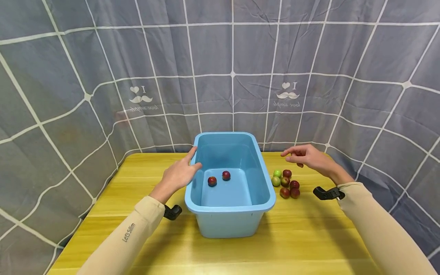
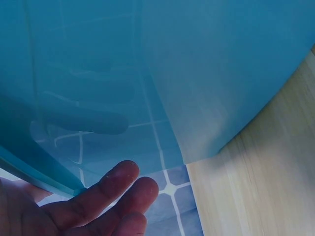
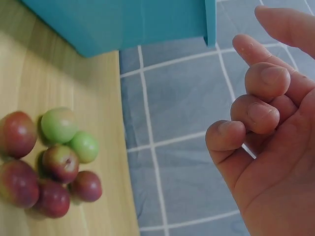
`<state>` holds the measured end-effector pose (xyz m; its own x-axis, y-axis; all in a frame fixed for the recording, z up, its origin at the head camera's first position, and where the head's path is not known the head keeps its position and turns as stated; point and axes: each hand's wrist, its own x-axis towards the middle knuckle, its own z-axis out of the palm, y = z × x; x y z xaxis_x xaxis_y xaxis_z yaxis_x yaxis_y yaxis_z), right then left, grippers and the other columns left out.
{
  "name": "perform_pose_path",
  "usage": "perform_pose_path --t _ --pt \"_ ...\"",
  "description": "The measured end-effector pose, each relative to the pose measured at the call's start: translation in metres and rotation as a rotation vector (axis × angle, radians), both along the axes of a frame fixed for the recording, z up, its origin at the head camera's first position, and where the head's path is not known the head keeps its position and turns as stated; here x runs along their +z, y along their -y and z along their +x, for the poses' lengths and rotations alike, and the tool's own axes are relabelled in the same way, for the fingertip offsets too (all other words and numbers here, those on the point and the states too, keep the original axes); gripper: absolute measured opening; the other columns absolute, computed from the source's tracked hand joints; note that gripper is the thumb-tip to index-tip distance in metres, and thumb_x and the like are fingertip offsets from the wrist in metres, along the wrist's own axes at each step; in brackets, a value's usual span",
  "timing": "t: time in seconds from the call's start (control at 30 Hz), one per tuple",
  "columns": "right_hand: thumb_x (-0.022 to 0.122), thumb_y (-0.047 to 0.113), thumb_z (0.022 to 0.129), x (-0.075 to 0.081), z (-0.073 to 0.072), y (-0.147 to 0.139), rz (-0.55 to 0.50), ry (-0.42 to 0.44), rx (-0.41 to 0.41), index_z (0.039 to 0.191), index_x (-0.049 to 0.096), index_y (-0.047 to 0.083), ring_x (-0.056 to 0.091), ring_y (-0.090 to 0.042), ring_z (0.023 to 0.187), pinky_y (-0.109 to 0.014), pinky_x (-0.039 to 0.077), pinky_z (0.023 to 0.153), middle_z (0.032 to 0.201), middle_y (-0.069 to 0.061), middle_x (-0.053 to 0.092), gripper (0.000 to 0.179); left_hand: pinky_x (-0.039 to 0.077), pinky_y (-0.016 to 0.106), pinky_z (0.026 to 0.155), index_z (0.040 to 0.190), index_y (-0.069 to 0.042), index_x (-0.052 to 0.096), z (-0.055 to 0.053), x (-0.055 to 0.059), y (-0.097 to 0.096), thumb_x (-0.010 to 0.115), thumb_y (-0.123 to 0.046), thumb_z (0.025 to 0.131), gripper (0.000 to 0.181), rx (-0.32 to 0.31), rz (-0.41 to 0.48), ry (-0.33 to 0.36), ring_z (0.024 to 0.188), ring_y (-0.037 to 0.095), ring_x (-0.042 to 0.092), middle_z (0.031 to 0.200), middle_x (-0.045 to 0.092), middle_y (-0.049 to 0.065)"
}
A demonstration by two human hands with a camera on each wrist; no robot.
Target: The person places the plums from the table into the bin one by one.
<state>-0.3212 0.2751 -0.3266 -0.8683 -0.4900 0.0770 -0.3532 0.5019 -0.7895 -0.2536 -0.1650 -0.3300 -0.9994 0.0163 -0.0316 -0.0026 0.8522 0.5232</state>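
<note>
A light blue plastic tub stands mid-table with two dark red plums on its floor. My left hand holds the tub's left rim, thumb toward the inside. In the left wrist view, the fingers reach along the tub's outer side. To the right of the tub lies a cluster of plums, several red and two green. Above and behind them my right hand hovers with nothing in it. Its index finger is extended while the other fingers are bent.
The yellow wood-grain table extends on both sides of the tub. Grey curtains with white grid lines hang close around its back and sides. Each wrist carries a black mount over a beige sleeve.
</note>
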Motion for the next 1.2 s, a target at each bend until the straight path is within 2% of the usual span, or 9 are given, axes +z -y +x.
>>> perform_pose_path --t 0.2,0.33,0.47,0.7,0.97,1.2 --pt "0.063 0.028 0.099 -0.012 0.001 -0.013 -0.009 0.033 -0.027 0.125 0.068 0.007 0.055 -0.022 0.075 -0.032 0.047 0.068 0.080 -0.003 0.061 0.034 0.041 0.036 0.054 0.163 -0.035 0.010 -0.001 -0.001 0.000 0.041 -0.049 0.097 0.074 -0.008 0.006 -0.005 0.069 0.024 0.059 0.085 0.062 0.009" --pt "0.063 0.027 0.099 -0.021 -0.001 -0.020 -0.013 0.045 -0.046 0.126 0.067 0.006 0.054 -0.025 0.073 -0.031 0.047 0.067 0.080 -0.003 0.061 0.035 0.043 0.036 0.055 0.163 -0.036 0.010 -0.001 -0.001 0.001 0.041 -0.050 0.097 0.074 -0.006 0.009 -0.006 0.073 0.024 0.061 0.090 0.064 0.009" --pt "0.064 0.025 0.099 -0.033 -0.003 -0.028 -0.039 0.057 -0.051 0.127 0.066 0.004 0.050 -0.029 0.068 -0.033 0.047 0.067 0.081 0.000 0.061 0.035 0.042 0.036 0.054 0.163 -0.036 0.010 -0.001 -0.001 0.000 0.041 -0.050 0.097 0.074 -0.005 0.012 -0.003 0.067 0.024 0.059 0.083 0.062 0.009" --pt "0.065 0.023 0.098 -0.059 -0.007 -0.043 -0.079 0.075 -0.075 0.129 0.063 -0.002 0.049 -0.020 0.064 -0.034 0.048 0.067 0.080 0.002 0.059 0.040 0.041 0.036 0.053 0.163 -0.036 0.010 -0.001 -0.001 0.000 0.041 -0.050 0.097 0.074 -0.006 0.008 -0.001 0.064 0.023 0.057 0.078 0.058 0.009" --pt "0.068 0.022 0.096 -0.084 -0.006 -0.055 -0.130 0.143 -0.124 0.130 0.060 -0.006 0.046 -0.020 0.065 -0.033 0.046 0.063 0.079 0.003 0.058 0.045 0.041 0.036 0.053 0.163 -0.036 0.009 -0.001 -0.001 -0.002 0.040 -0.051 0.097 0.074 -0.003 0.006 0.002 0.063 0.024 0.056 0.075 0.057 0.009" --pt "0.068 0.021 0.096 -0.102 -0.008 -0.061 -0.158 0.180 -0.141 0.135 0.053 -0.011 0.047 -0.025 0.068 -0.032 0.048 0.063 0.081 -0.006 0.054 0.053 0.040 0.036 0.053 0.163 -0.036 0.009 -0.001 -0.001 -0.002 0.041 -0.050 0.097 0.074 -0.001 0.008 0.000 0.063 0.024 0.056 0.075 0.058 0.009"
